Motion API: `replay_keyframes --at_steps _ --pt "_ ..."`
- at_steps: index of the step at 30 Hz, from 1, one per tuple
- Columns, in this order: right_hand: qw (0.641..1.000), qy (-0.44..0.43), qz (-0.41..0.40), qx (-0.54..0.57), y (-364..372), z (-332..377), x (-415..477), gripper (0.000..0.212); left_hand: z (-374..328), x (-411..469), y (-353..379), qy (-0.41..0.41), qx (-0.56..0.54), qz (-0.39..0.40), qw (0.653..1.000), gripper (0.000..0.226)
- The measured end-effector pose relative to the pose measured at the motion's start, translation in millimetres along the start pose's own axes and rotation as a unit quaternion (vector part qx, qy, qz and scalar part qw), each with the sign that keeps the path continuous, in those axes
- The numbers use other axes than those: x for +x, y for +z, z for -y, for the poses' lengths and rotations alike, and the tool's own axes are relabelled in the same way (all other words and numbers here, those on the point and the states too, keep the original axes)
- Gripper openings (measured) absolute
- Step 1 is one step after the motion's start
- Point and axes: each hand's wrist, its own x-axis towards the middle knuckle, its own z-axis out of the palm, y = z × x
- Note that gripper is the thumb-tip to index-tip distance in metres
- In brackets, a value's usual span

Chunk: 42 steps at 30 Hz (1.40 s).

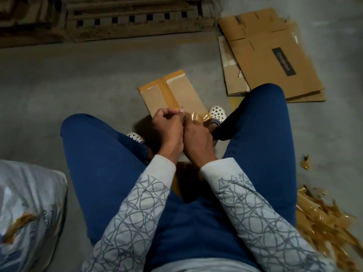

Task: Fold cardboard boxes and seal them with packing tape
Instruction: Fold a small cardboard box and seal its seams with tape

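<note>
Left hand and right hand pinching crinkled amber tape, taped flat box

In the middle of the frame the left hand and the right hand meet knuckle to knuckle between blue-trousered knees, both with fingers curled, pinching a crinkled strip of tape. Just above them a small taped box lies on the grey floor, beside a white spotted shoe. Flattened cardboard is stacked at the upper right, a wooden pallet runs along the top, tape scraps litter the lower right, and a pale sack fills the lower left
</note>
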Motion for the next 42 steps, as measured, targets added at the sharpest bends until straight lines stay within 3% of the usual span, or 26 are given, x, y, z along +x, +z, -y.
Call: replay_keyframes --at_steps 5,7,10,15,20,22,26,28,32,36,42 --pt "0.998 -0.025 0.041 -0.045 4.6 -8.5 -0.6 0.07 6.5 0.2 3.2 -0.081 -0.032 0.033 0.996 0.024" --pt "0.998 -0.031 0.039 -0.036 4.2 -9.8 0.4 0.073 1.5 -1.5 3.7 -0.089 -0.038 0.052 0.994 0.034" --pt "0.998 -0.043 0.05 -0.003 -0.8 -12.0 2.5 0.081 -5.5 0.0 4.6 -0.049 -0.005 0.055 0.997 0.051" --pt "0.994 -0.067 0.068 0.056 -22.8 -21.9 11.2 0.096 -22.1 13.5 12.0 0.011 0.048 0.043 0.998 0.045" --pt "0.997 0.031 -0.029 0.059 -55.8 -51.1 41.8 0.106 -57.2 19.5 58.0 0.024 0.049 0.112 0.992 0.046" --pt "0.994 0.054 -0.04 0.083 -74.9 -69.2 61.7 0.102 -75.5 18.0 82.7 0.027 0.036 0.152 0.987 0.045" --pt "0.994 0.045 -0.048 0.091 -122.5 -114.6 98.4 0.066 -105.9 21.9 132.2 0.014 0.037 0.238 0.97 0.043" --pt "0.993 0.057 -0.038 0.101 -145.2 -137.5 116.2 0.057 -110.7 30.3 159.1 0.004 0.048 0.269 0.962 0.039" --pt "0.99 0.116 -0.036 0.079 -168.8 -196.3 152.5 0.05 -95.7 56.4 223.8 -0.103 0.025 0.336 0.936 0.013" --pt "0.975 0.192 -0.042 0.098 -136.1 -275.6 182.0 0.045 -40.2 93.9 288.5 -0.167 0.101 0.318 0.928 0.006" --pt "0.921 0.347 -0.074 0.158 -3.6 -386.1 190.1 0.045 93.2 133.3 324.8 -0.25 0.221 0.307 0.891 0.009"
